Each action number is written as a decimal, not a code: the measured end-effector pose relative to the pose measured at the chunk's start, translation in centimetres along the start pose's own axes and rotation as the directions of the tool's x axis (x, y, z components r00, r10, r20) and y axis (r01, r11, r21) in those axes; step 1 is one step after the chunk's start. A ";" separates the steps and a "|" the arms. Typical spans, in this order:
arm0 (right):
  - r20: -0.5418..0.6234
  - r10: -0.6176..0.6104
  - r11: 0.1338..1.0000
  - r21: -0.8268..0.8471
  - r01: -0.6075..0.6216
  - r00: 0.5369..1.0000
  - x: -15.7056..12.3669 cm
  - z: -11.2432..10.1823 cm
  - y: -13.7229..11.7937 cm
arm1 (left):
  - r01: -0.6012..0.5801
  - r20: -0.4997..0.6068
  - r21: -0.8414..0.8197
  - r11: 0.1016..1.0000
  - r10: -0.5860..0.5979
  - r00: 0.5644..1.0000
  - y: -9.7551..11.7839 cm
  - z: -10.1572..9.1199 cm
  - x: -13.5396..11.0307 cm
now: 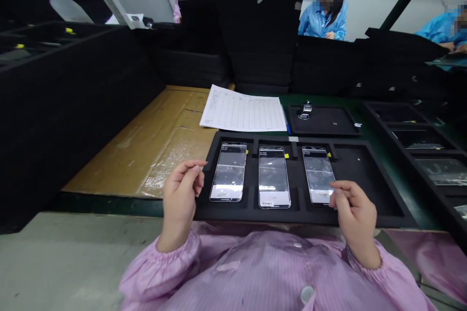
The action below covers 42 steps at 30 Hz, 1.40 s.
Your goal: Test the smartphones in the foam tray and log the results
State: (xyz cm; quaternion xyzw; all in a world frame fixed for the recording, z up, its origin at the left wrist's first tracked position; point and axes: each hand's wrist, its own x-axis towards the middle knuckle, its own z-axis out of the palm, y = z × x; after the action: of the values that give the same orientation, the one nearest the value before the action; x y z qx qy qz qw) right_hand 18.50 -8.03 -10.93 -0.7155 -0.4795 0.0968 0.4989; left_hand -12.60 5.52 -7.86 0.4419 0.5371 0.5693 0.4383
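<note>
At the front of the tabletop [116,204], a black tray [251,215] carries the left phone [229,171], the middle phone [274,177] and the right phone [318,172], all screen up. Clock bearings are taken from the middle phone.

The left hand [181,194] stands at 9 o'clock, near the left phone, fingers curled, with a narrow gap to the thumb; whether it holds anything cannot be told. The right hand [353,211] is toward 4 o'clock, fingers bent, tips over the lower right corner of the right phone; contact and grip cannot be determined. Screen text is too small to read.

Gaps part the phones. Broadest open floor within the tray lies at 3 o'clock, bounded by its raised rim. The near rim runs along the tabletop's front edge, close to the smock [255,272].

Cardboard [146,141] extends between 9 and 10 o'clock. At 11 o'clock lies a sheet [246,112], entries illegible, a pen [288,128] beside it. Toward 1 o'clock, a small tray [339,126] bears a metal item [305,109] of unclear kind. A side tray [403,160], toward 3 o'clock, is cut off by the frame. Three co-workers [319,22], at 11, 1 and 2 o'clock, are only partly visible.
</note>
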 end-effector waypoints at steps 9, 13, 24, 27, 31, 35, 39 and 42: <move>0.008 -0.058 0.998 -0.014 0.059 0.998 0.1 0.1 0.3 | -0.057 -0.040 0.079 0.995 0.060 0.997 -0.9 -0.3 0.3; -0.072 -0.103 0.994 -0.030 0.102 0.992 0.1 0.2 0.4 | -0.340 -0.243 0.168 0.925 0.373 0.895 -1.7 -0.4 0.0; -0.145 -0.261 0.964 -0.098 0.249 0.954 0.6 0.3 0.1 | -0.659 0.026 0.605 0.447 0.816 0.578 -1.2 -0.2 -2.1; -0.139 -0.266 0.962 -0.107 0.253 0.954 0.6 0.3 0.0 | -0.642 0.007 0.600 0.477 0.800 0.600 -1.2 -0.1 -2.1; -0.128 -0.274 0.959 -0.109 0.261 0.953 0.7 0.2 -0.1 | -0.587 -0.055 0.542 0.601 0.723 0.689 -1.4 -0.2 -1.8; -0.114 -0.270 0.958 -0.128 0.256 0.956 0.7 0.1 0.0 | -0.608 0.180 0.635 0.476 0.675 0.716 -1.2 -0.2 -1.4; -0.100 -0.271 0.957 -0.131 0.257 0.957 0.7 0.0 0.2 | -0.664 0.475 0.683 0.305 0.504 0.721 -1.1 0.4 -1.1; -0.094 -0.252 0.960 -0.148 0.236 0.963 0.7 0.1 0.1 | -0.684 0.548 0.683 0.257 0.439 0.712 -1.3 0.7 -1.1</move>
State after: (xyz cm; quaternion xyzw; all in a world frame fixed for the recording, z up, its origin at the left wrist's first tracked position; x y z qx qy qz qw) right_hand 18.82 -7.39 -10.81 -0.6874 -0.5410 -0.0385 0.4831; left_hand -11.63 4.65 -9.14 0.8254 0.4882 0.2832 -0.0119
